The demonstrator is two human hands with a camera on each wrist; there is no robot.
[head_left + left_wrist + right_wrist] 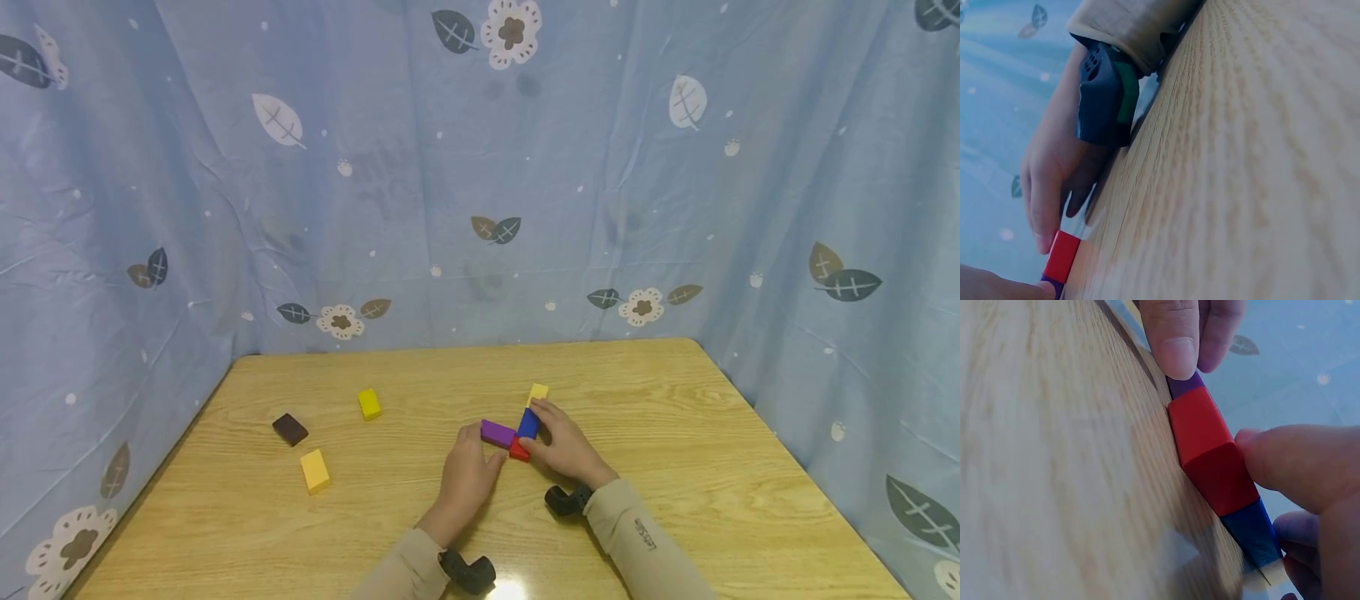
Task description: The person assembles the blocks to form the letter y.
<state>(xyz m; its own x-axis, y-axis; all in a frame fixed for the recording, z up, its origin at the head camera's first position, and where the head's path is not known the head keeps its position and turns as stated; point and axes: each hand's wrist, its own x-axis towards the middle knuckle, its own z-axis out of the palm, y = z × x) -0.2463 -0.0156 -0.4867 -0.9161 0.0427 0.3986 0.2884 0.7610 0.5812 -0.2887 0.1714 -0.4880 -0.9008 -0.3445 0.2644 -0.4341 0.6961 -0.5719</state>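
Observation:
Four blocks lie joined near the table's middle: a purple block [498, 433], a red block [518, 451], a blue block [528, 423] and a yellow block [537, 393]. My left hand [468, 468] rests flat on the table, fingertips against the purple block's left end [1188, 384]. My right hand [564, 443] lies beside the row. Its thumb [1285, 462] touches the red block [1207, 447], and its fingers lie along the blue block [1254, 534]. The left wrist view shows the red block [1062, 256] under the right hand [1054, 181].
To the left lie three loose blocks: a small yellow one [368, 403], a dark brown one [289, 429] and a yellow-orange one [315, 471]. A blue flowered cloth [480, 167] walls the wooden table [712, 467] on three sides.

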